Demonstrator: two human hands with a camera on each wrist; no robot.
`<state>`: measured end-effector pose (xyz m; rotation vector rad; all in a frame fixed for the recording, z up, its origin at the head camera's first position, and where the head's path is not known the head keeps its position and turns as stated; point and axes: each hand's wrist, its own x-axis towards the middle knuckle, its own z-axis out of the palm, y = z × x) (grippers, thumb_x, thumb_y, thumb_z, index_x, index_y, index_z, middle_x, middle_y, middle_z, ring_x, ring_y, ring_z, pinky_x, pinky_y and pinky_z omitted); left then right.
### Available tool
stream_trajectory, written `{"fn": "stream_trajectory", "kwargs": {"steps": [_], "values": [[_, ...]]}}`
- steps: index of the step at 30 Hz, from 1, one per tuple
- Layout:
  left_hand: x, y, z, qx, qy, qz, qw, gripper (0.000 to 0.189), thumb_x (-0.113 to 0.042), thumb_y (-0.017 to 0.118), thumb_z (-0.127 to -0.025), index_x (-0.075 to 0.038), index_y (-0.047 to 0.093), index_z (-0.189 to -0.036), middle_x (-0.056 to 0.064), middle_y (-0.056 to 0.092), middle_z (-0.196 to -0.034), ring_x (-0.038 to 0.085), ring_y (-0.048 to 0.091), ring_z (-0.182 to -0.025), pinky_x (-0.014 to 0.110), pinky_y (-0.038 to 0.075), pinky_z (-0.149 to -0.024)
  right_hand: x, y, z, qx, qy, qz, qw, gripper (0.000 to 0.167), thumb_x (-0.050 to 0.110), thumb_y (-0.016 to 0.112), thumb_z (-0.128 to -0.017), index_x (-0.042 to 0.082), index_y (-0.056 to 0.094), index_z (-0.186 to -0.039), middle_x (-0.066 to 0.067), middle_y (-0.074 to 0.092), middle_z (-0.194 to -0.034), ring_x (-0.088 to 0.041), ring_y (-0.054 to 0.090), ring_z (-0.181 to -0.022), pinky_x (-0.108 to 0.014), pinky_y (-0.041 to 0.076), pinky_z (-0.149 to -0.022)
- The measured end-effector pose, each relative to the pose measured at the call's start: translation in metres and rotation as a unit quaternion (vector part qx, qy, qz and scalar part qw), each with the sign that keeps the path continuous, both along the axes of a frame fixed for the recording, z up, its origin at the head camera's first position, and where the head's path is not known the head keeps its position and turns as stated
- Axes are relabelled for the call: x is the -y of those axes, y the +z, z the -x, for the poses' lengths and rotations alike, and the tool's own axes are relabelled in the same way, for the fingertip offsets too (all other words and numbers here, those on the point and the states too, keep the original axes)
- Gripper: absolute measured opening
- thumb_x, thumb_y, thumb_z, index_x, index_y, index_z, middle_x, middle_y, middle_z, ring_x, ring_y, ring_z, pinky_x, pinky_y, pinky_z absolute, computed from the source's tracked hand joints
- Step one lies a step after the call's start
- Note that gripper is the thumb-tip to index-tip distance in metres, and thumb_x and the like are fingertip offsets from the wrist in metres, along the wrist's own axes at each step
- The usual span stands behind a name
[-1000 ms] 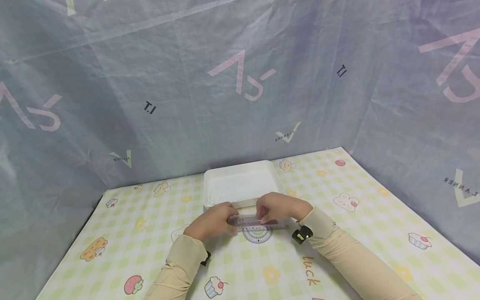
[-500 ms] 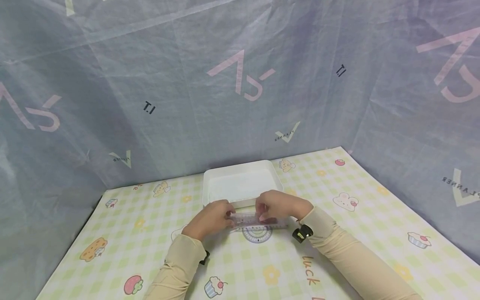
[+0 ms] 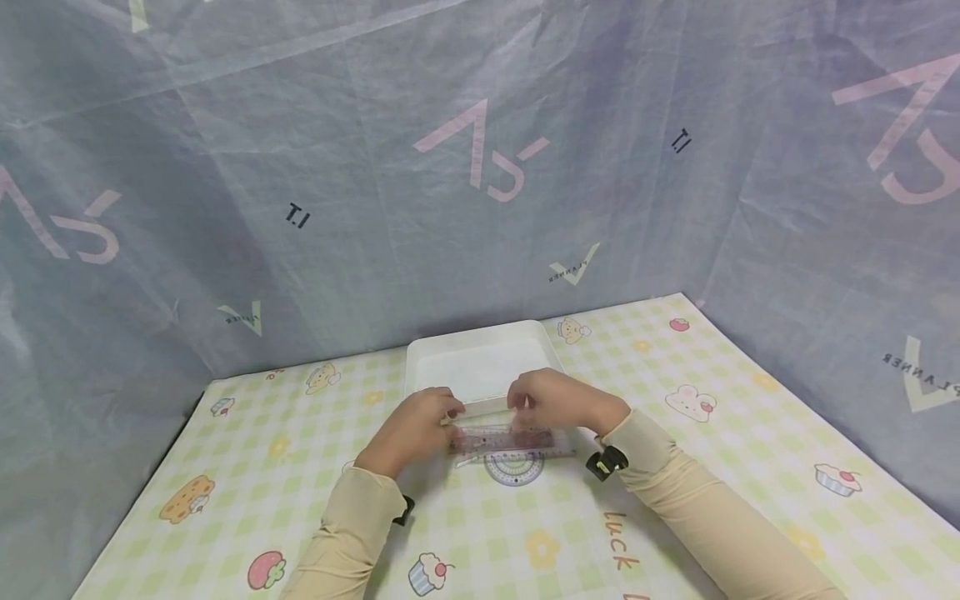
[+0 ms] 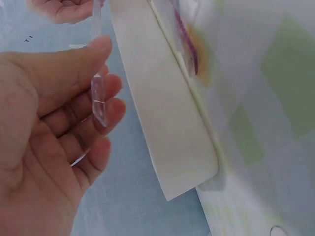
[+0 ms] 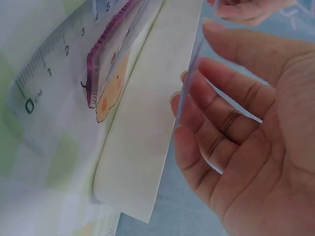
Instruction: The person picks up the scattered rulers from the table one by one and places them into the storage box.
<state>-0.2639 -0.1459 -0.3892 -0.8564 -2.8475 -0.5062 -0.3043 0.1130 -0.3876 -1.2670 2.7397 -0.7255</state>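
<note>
Thumb and fingers of my left hand (image 3: 412,429) pinch a clear flat plastic piece (image 4: 98,98), seen edge-on in the left wrist view. My right hand (image 3: 561,400) pinches a thin clear edge (image 5: 186,96) between thumb and fingers. Both hands are raised near the front wall of the white tray (image 3: 483,407). Beneath them on the cloth lie a purple-tinted ruler (image 3: 487,440) and a clear protractor (image 3: 513,472). In the right wrist view, a clear ruler (image 5: 61,51) with centimetre marks lies under a purple wavy-edged piece (image 5: 93,64).
The white tray stands at the back middle of the table, near the grey fabric backdrop (image 3: 360,183). A green-and-white checked cloth (image 3: 480,542) with printed cartoons covers the table. Black bands circle both wrists.
Both hands have risen from the rulers toward the tray, with a clear plastic piece now held off the pile. The protractor stays in place on the cloth.
</note>
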Motion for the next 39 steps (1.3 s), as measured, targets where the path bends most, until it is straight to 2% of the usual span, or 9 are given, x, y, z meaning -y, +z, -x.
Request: {"fn": "stream_trajectory", "kwargs": {"steps": [4,7,14,20,28,34,36,39], "values": [[0.002,0.003,0.001,-0.035,-0.002,0.006,0.9994,0.022,-0.011,0.079,-0.084,-0.005,0.075,-0.104,-0.001,0.067,-0.097,0.018,0.062,-0.094,0.037,0.053,-0.084,0.000,0.003,-0.001,-0.005,-0.005,0.005,1.0000,0.029,0.017,0.082,-0.082,0.004,0.071,-0.105,-0.005,0.069,-0.099,-0.019,0.062,-0.085,-0.034,0.051,-0.078],[0.003,0.005,0.000,-0.055,0.000,0.009,0.9985,0.023,-0.015,0.080,-0.084,-0.006,0.075,-0.104,-0.001,0.067,-0.097,0.018,0.063,-0.093,0.036,0.053,-0.083,-0.003,0.006,-0.002,-0.017,-0.010,0.002,0.9998,0.031,0.018,0.084,-0.080,0.005,0.071,-0.105,-0.005,0.069,-0.101,-0.023,0.062,-0.089,-0.035,0.051,-0.081],[0.007,0.009,-0.001,-0.112,0.014,-0.016,0.9935,0.022,-0.017,0.081,-0.083,-0.012,0.076,-0.104,-0.002,0.071,-0.102,0.017,0.063,-0.093,0.034,0.053,-0.081,-0.009,0.008,0.002,-0.039,-0.004,0.001,0.9992,0.032,0.009,0.082,-0.080,0.004,0.070,-0.108,-0.005,0.068,-0.102,-0.024,0.064,-0.091,-0.034,0.053,-0.083],[0.012,0.012,-0.001,-0.113,0.027,-0.044,0.9923,0.022,-0.018,0.080,-0.084,-0.012,0.076,-0.105,-0.004,0.070,-0.107,0.015,0.062,-0.094,0.034,0.053,-0.081,-0.012,0.011,0.003,-0.060,0.001,0.022,0.9980,0.028,0.005,0.078,-0.082,0.005,0.069,-0.108,-0.004,0.067,-0.101,-0.023,0.064,-0.092,-0.032,0.053,-0.082],[0.016,0.016,-0.002,-0.123,0.035,-0.066,0.9895,0.023,-0.016,0.081,-0.084,-0.010,0.075,-0.105,-0.001,0.070,-0.110,0.019,0.064,-0.097,0.036,0.053,-0.085,-0.015,0.013,0.005,-0.059,-0.025,0.035,0.9973,0.026,0.012,0.076,-0.088,0.007,0.069,-0.112,-0.007,0.067,-0.108,-0.023,0.064,-0.098,-0.035,0.053,-0.087],[0.021,0.018,0.000,-0.132,0.030,-0.093,0.9864,0.021,-0.012,0.079,-0.085,-0.008,0.075,-0.105,0.002,0.070,-0.109,0.024,0.064,-0.107,0.044,0.044,-0.106,-0.017,0.017,0.006,-0.073,-0.037,0.051,0.9953,0.023,0.012,0.077,-0.087,0.010,0.070,-0.110,-0.008,0.068,-0.107,-0.025,0.065,-0.098,-0.036,0.053,-0.086],[0.023,0.017,0.001,-0.133,0.033,-0.101,0.9854,0.020,-0.010,0.078,-0.085,-0.008,0.075,-0.105,0.002,0.069,-0.111,0.024,0.064,-0.107,0.044,0.045,-0.105,-0.018,0.018,0.006,-0.081,-0.041,0.057,0.9942,0.023,0.012,0.077,-0.087,0.009,0.070,-0.109,-0.006,0.068,-0.106,-0.025,0.065,-0.098,-0.036,0.053,-0.085],[0.024,0.015,0.002,-0.144,0.033,-0.113,0.9826,0.018,-0.007,0.077,-0.086,-0.008,0.075,-0.103,0.003,0.068,-0.112,0.023,0.063,-0.105,0.039,0.052,-0.093,-0.018,0.018,0.007,-0.090,-0.047,0.064,0.9927,0.022,0.011,0.078,-0.086,0.007,0.070,-0.106,-0.006,0.068,-0.104,-0.026,0.065,-0.096,-0.037,0.052,-0.084]]}}
